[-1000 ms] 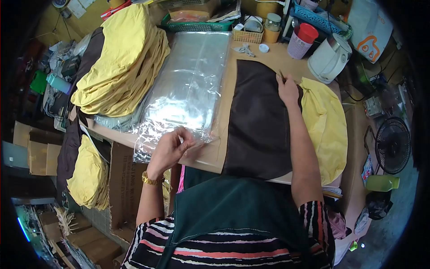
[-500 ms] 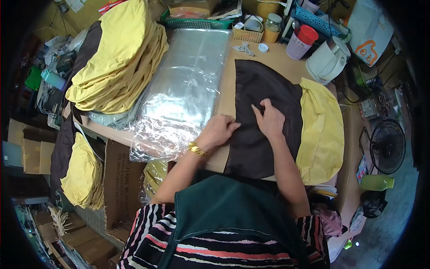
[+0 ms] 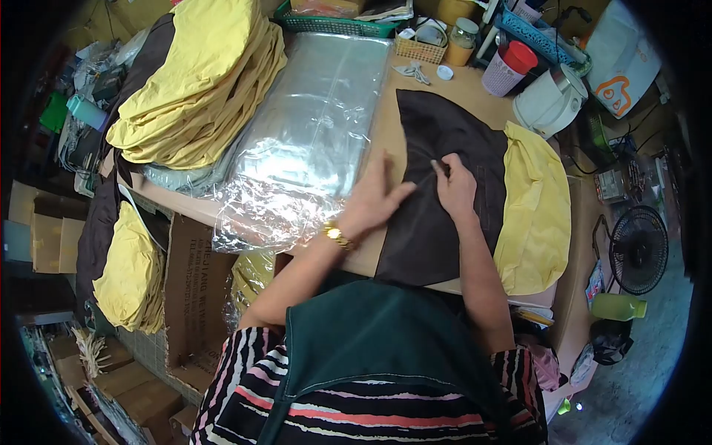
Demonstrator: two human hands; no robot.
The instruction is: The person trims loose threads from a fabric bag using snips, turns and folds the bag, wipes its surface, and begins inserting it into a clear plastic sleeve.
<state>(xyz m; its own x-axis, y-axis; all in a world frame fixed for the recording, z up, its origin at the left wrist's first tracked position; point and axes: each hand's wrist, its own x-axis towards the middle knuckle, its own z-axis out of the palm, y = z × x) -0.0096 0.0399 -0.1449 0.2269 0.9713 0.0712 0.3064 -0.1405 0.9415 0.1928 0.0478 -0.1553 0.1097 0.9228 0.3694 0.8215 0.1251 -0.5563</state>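
Dark brown cloth (image 3: pixel 430 237) lies on the table, with yellow cloth (image 3: pixel 534 215) along its right side. My right hand (image 3: pixel 455 185) is over the brown cloth, its fingers pinched round a small dark pointed tool (image 3: pixel 434 165) that I cannot make out clearly. My left hand (image 3: pixel 374 199), slightly blurred, has its fingers apart at the cloth's left edge, with nothing seen in it. Left of that hand lies a stack of clear plastic bags (image 3: pixel 311 126).
A tall pile of yellow cloths (image 3: pixel 193 89) stands at the left. Behind are a green basket (image 3: pixel 337 26), a wicker basket (image 3: pixel 421 49), a jar (image 3: pixel 463 41), a red cup (image 3: pixel 521 56) and a white kettle (image 3: pixel 550 102). A fan (image 3: pixel 639 248) stands at the right.
My left hand has moved right from the plastic bags to the brown cloth, and its fingers have spread. My right hand has come down from the cloth's upper right edge towards its middle.
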